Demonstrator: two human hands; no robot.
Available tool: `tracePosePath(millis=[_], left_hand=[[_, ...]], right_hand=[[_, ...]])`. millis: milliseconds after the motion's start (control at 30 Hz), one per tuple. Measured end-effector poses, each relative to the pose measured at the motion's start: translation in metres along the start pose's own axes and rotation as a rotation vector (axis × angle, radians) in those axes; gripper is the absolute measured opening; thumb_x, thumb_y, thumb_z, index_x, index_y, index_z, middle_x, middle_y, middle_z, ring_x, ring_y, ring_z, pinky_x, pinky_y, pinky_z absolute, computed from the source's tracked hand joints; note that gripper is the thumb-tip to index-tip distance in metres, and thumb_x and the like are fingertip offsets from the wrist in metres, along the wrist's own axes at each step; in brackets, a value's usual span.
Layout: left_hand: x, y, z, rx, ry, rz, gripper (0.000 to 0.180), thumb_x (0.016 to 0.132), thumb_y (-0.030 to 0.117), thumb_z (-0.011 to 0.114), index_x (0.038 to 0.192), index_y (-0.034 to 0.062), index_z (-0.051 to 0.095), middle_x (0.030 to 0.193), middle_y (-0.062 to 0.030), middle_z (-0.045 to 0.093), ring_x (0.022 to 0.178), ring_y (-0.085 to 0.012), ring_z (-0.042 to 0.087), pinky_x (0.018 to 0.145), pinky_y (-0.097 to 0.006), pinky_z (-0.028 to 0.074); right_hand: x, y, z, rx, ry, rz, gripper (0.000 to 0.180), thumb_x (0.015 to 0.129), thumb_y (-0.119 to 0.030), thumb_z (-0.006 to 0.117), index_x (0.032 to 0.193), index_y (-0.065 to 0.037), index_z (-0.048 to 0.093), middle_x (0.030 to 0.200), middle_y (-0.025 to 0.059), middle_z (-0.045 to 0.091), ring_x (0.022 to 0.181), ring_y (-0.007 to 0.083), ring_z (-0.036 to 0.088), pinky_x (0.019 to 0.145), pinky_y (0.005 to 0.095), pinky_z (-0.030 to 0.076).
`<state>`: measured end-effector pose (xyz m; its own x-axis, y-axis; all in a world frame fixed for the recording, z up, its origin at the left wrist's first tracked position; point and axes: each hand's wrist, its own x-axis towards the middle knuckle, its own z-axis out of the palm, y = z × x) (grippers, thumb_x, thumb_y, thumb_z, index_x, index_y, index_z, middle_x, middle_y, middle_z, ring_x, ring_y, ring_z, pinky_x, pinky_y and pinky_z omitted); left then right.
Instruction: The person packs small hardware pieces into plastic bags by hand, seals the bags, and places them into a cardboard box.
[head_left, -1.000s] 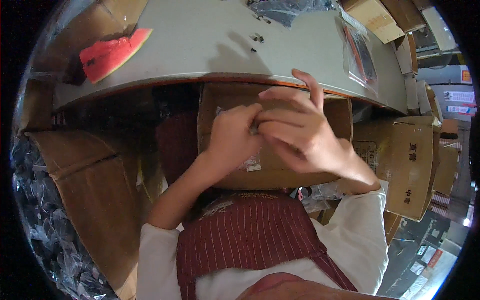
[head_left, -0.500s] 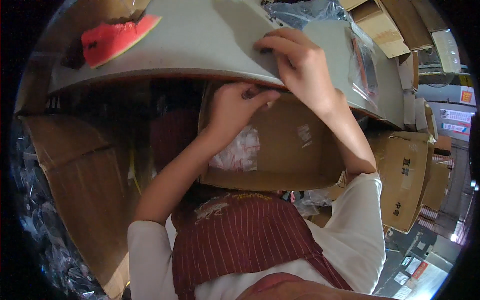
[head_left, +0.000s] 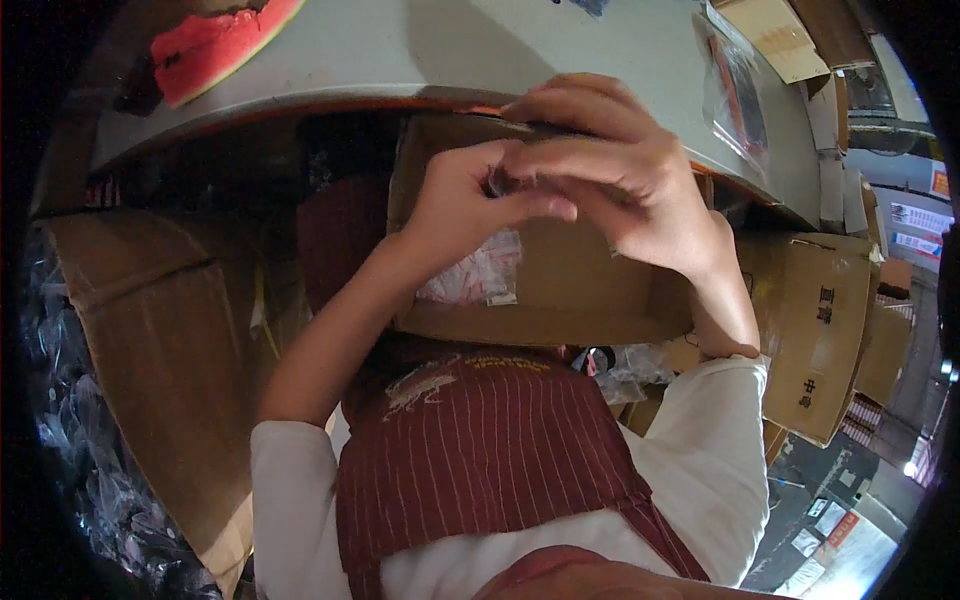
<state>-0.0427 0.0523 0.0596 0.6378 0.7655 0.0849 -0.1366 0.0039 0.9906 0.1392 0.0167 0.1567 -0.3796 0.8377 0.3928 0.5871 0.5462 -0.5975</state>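
Observation:
Above an open cardboard box (head_left: 590, 318), my two hands meet close together. My left hand (head_left: 465, 200) has its fingers curled round something small and dark that I cannot make out. Over it and slightly beyond comes my right hand (head_left: 640, 185), its fingers bent in toward the left hand's fingertips and smeared by motion. Whatever the right fingers pinch is hidden. Small clear plastic bags with red lines (head_left: 470, 275) lie in the left part of the box.
A grey table (head_left: 370, 55) runs across beyond the box, with a watermelon slice (head_left: 222, 55) at its left and a clear-bagged item (head_left: 738, 95) at its right. Tall cardboard cartons stand at left (head_left: 160, 350) and right (head_left: 815, 330). Clear plastic pieces (head_left: 100, 470) heap up far left.
My right hand has come back from the tabletop, where a small black piece was at its fingertips, to my left hand. The view has shifted, so the table sits higher.

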Motion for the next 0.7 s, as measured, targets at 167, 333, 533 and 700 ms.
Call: tracePosePath(millis=[167,333,533,700], left_hand=[[-0.022,0.019,-0.005,-0.039,-0.212,-0.027,0.031,0.084,0.027,0.083,0.099,0.0022,0.072,0.09,-0.0002,0.069,0.087,-0.0072,0.061,0.073,-0.026,0.051],[-0.039,0.038,-0.008,-0.364,-0.153,-0.307,0.068,0.108,0.053,0.033,0.117,-0.0044,0.067,0.119,-0.0137,0.068,0.104,-0.0211,0.065,0.085,-0.035,0.055],[-0.05,0.071,-0.012,-0.328,-0.151,-0.174,0.077,0.107,0.055,0.021,0.122,-0.0078,0.063,0.116,-0.0219,0.069,0.104,-0.0297,0.069,0.081,-0.04,0.057],[-0.059,0.079,-0.013,-0.215,-0.125,-0.08,0.047,0.107,0.032,0.043,0.117,-0.0081,0.065,0.109,-0.0211,0.071,0.094,-0.0253,0.069,0.076,-0.035,0.057]], right_hand=[[-0.007,-0.013,-0.002,-0.01,-0.159,-0.133,0.034,0.073,0.008,0.071,0.103,-0.007,0.07,0.109,0.0102,0.068,0.115,0.0354,0.06,0.102,0.0455,0.047],[-0.025,-0.033,-0.008,0.542,0.084,0.406,0.013,0.094,0.0,0.067,0.106,0.003,0.063,0.1,0.0074,0.068,0.092,0.0168,0.068,0.085,0.0289,0.054],[-0.03,-0.045,-0.008,0.573,0.176,0.368,0.014,0.095,-0.001,0.067,0.106,0.005,0.062,0.097,0.007,0.069,0.09,0.0102,0.066,0.08,0.0249,0.054],[-0.035,-0.053,-0.008,0.556,0.215,0.34,0.014,0.094,-0.001,0.069,0.105,0.004,0.062,0.099,0.0067,0.07,0.092,0.0104,0.067,0.081,0.0244,0.053]])
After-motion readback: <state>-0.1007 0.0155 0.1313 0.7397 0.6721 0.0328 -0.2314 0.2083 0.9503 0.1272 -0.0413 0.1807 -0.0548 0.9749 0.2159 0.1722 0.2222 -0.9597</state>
